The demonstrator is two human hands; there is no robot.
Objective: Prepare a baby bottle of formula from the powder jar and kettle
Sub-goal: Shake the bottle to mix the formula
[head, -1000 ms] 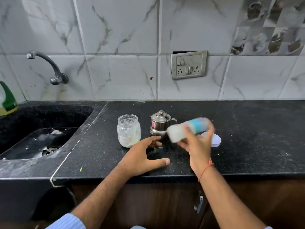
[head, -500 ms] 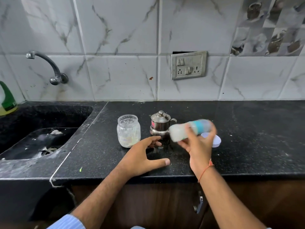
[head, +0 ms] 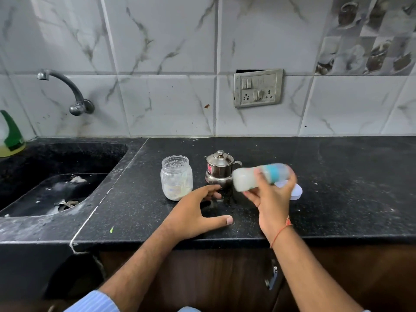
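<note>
Head view: red label (head: 209, 169) on kettle (head: 219, 168), unreadable.

Blurred bottle (head: 258, 176) (teat end indistinct)

You get soft, even daylight with a pale sheen on the wall tiles (head: 157, 41); the baby bottle (head: 261, 176) smears with motion blur, and edges bow.

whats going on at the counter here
A person is mixing baby formula. Their right hand grips the baby bottle on its side above the black counter; the bottle is blurred, as if being shaken. The left hand rests open on the counter in front of the lidless powder jar and the steel kettle. A white lid lies behind the right hand.
</note>
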